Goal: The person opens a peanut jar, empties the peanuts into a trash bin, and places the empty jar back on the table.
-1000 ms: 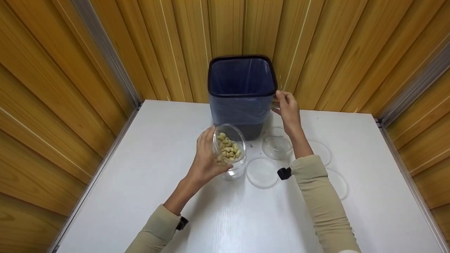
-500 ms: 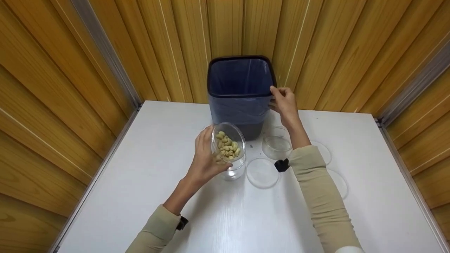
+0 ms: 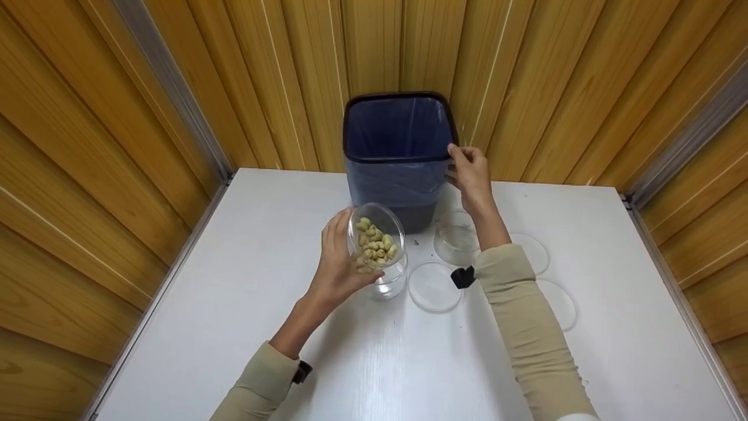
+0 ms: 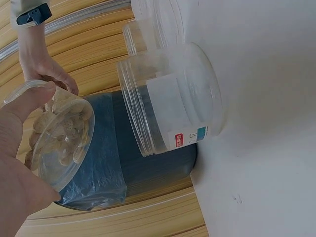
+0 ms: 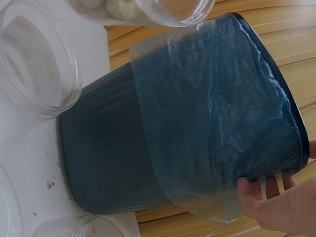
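Note:
My left hand [image 3: 339, 266] grips a clear plastic jar [image 3: 357, 225], tilted with its mouth toward the head camera. Tan-green nuts [image 3: 377, 242], pistachio-like in look, lie inside it. Beneath it stands another clear jar [image 4: 168, 98] with a white label, partly hidden in the head view. My right hand [image 3: 472, 172] holds the dark rim of a trash bin [image 3: 397, 159] at its near right corner, thumb on top. In the right wrist view, fingers [image 5: 252, 190] press against the blue bag [image 5: 197, 108] folded over the bin's outside.
A third clear jar [image 3: 456, 244] stands right of the bin's base. Round translucent lids lie on the white table: one lid [image 3: 434, 287] in the middle, another lid [image 3: 533, 254] and a further lid [image 3: 559, 305] by the right forearm. Wood-patterned walls [image 3: 526, 88] surround the table.
My right hand has shifted slightly left, its thumb moving from the bin's corner onto the rim. The jar in my left hand has shifted slightly up and left, its nuts still inside.

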{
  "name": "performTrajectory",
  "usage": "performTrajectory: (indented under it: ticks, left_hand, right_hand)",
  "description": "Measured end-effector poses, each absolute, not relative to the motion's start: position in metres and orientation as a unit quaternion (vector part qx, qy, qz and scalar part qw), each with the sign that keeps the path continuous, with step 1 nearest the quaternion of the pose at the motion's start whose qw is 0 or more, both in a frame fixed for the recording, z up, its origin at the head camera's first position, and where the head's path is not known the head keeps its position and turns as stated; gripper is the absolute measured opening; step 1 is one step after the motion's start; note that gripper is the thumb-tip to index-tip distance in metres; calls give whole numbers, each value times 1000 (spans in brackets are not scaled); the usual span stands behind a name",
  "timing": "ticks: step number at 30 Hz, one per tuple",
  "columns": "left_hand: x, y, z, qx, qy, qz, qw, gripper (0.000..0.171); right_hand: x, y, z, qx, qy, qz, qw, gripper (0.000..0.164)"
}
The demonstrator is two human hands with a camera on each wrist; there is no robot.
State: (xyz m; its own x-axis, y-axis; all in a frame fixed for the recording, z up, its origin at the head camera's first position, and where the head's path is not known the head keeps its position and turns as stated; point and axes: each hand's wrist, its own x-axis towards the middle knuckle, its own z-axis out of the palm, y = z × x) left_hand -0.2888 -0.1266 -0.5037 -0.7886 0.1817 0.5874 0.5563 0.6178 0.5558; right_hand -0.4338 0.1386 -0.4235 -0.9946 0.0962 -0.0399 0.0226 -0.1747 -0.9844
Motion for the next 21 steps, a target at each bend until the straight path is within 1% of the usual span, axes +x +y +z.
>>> performTrajectory:
  ticks: [10, 16, 21]
  left_hand:
    - [-288, -136, -506, -193, -864, -386, 259, 130]
    - [-285, -143, -507, -180, -867, -386, 258, 131]
    - [-284, -152, -504, -168, -870, -379, 266, 131]
  right_hand:
    - [-431, 140, -424, -51, -629, 775, 19, 35]
    - [-432, 141, -422, -56, -613, 788, 13, 32]
    - [-433, 140, -424, -61, -605, 794, 9, 29]
